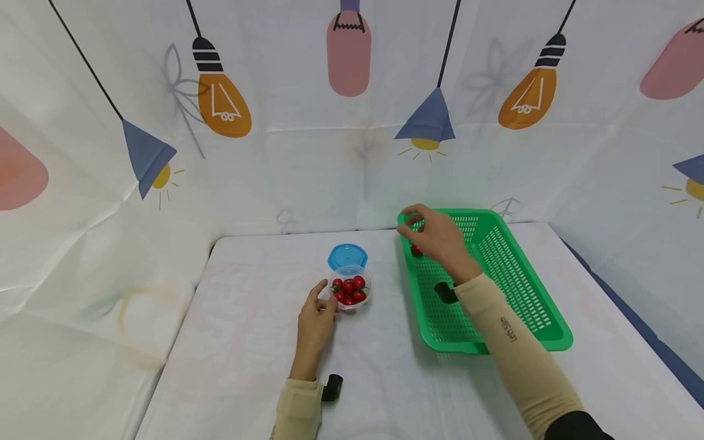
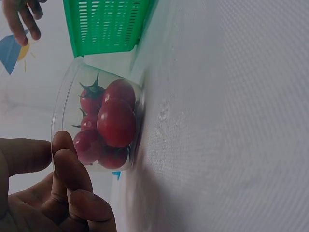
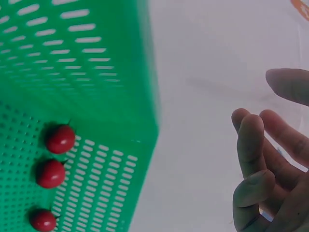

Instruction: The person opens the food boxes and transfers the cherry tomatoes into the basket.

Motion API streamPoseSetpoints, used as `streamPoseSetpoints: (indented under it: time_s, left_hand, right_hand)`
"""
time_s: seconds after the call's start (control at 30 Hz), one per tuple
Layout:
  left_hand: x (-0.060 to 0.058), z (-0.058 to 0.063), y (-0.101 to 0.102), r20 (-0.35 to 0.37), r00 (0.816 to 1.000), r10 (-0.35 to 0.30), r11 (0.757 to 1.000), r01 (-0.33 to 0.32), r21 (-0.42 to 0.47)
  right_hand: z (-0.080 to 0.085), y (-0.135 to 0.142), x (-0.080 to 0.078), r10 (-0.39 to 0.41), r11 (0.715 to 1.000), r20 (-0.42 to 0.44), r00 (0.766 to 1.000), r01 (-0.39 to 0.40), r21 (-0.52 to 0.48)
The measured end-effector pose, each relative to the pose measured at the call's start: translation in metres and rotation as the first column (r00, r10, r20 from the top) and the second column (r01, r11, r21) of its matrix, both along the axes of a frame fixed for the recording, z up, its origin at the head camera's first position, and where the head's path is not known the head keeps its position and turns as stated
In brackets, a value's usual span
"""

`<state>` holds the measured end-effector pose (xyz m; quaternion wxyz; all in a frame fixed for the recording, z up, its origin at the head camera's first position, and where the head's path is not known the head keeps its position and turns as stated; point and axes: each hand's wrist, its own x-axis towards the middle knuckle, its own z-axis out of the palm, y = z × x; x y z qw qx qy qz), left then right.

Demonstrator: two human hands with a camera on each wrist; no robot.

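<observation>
Reading this as mid-transfer of tomatoes (image 1: 348, 285) between tub (image 2: 71, 106) and basket (image 1: 500, 256), direction not showing from one moment. Some tomatoes are sitting in the tub, some are lying on the basket floor; tub and basket are standing apart on the counter (image 1: 247, 305), and the blue lid (image 1: 348, 257) is lying off the tub, just behind it. Left hand (image 1: 317, 321) is holding the tub at its rim, fingers curling in close, so my guess is it's doing the steadying. Right hand (image 1: 437, 238) is hovering by the basket's far left corner, fingers bending loosely, moderate gap from thumb to fingertips, holding nothing. My call: next move is needing a small, soft pinch on one tomato, right hand clearing the basket rim, left hand keeping the light tub from sliding. View differences: head view is giving the whole layout, but the right hand and forearm are covering part of the basket and only one tomato is clearly showing in there. Right wrist view is filling that in: three tomatoes lying in a row near the basket wall, spaced apart. Left wrist view is looking through the clear tub side, showing stacked fruit and green stems plus the finger contact at the rim; the lid is barely showing there, just a blue sliver past the tub
</observation>
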<state>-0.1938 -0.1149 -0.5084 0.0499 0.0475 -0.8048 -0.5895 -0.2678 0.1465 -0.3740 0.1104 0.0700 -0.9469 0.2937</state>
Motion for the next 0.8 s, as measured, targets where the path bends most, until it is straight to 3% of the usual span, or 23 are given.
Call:
streamPoseSetpoints:
  time_s: [0.33,0.53,0.63,0.8]
  left_hand:
    - [-0.001,-0.001,0.000,0.019,1.000,-0.006,1.000,0.005,0.013]
    - [0.000,-0.001,-0.001,0.030,1.000,-0.010,0.999,0.009,0.032]
    - [0.000,-0.001,-0.002,0.024,1.000,-0.009,1.000,0.008,0.029]
    - [-0.001,0.000,-0.002,0.013,1.000,-0.010,1.000,0.010,0.015]
  right_hand:
    - [0.008,-0.018,0.008,0.035,0.997,-0.071,0.997,-0.040,-0.063]
    - [0.007,-0.039,0.013,0.062,0.998,-0.110,0.992,-0.062,0.001]
    - [0.005,-0.053,0.019,0.104,0.993,-0.087,0.991,-0.098,0.068]
    - [0.000,-0.070,0.029,0.132,0.982,0.025,0.991,-0.135,0.132]
